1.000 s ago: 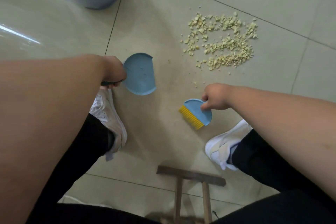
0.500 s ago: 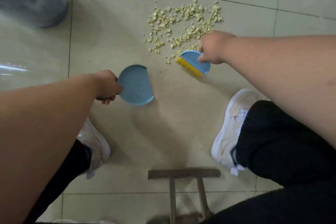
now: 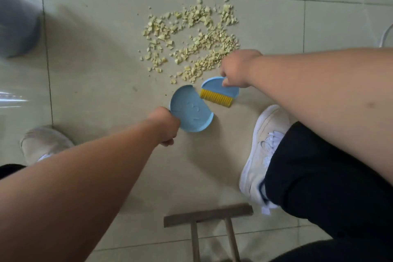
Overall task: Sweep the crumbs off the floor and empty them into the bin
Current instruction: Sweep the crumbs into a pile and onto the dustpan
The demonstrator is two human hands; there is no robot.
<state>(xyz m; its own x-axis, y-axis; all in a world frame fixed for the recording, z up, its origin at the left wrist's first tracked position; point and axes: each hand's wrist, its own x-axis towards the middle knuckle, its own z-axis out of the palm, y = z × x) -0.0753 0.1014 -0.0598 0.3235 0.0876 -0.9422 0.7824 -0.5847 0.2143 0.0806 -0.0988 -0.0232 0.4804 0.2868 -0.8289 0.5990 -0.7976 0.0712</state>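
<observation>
Pale yellow crumbs (image 3: pixel 191 38) lie scattered over the beige floor tile ahead of me. My left hand (image 3: pixel 164 125) is closed on the handle of a small blue dustpan (image 3: pixel 189 109), which rests flat on the floor just below the crumbs. The pan holds no crumbs. My right hand (image 3: pixel 236 70) grips a blue hand brush (image 3: pixel 219 90) with yellow bristles. The bristles sit next to the pan's upper right edge, at the near edge of the crumb patch. A grey bin (image 3: pixel 17 27) lined with clear plastic stands at the far left.
My two white shoes (image 3: pixel 263 151) (image 3: pixel 42 142) flank the dustpan, with black trouser legs behind them. A wooden stool (image 3: pixel 208 217) stands at the bottom centre. A white curved object (image 3: pixel 387 36) peeks in at the right edge.
The dustpan has moved right and forward, close to the crumbs. The brush has come down off the crumb patch and now sits beside the pan's edge.
</observation>
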